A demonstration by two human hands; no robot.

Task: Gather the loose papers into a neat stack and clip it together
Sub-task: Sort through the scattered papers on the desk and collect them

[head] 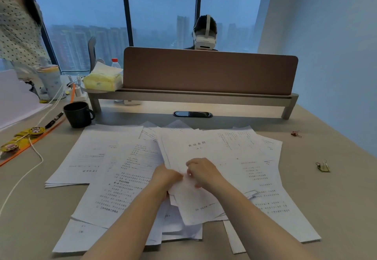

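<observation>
Clearly the gathering has only begun: in the head view the loose papers lie fanned and overlapping across the middle of the desk, some reaching toward its near edge. The left hand and the right hand meet over the centre of the spread, each with fingers curled onto the title sheet, which is lifted slightly at its near end; the left grips its edge from beneath, the right pinches it from above.

Two binder clips wait well apart from the sheets, toward the desk's right edge: a reddish binder clip farther back and a gold binder clip nearer. At the left, a black mug stands just beyond the far left corner of the papers, with a marker and a white cable beside it.

The likely risks: pulling the top sheet could drag lower pages askew or off the near edge, and a sweep leftward might catch the cable or knock the mug.
</observation>
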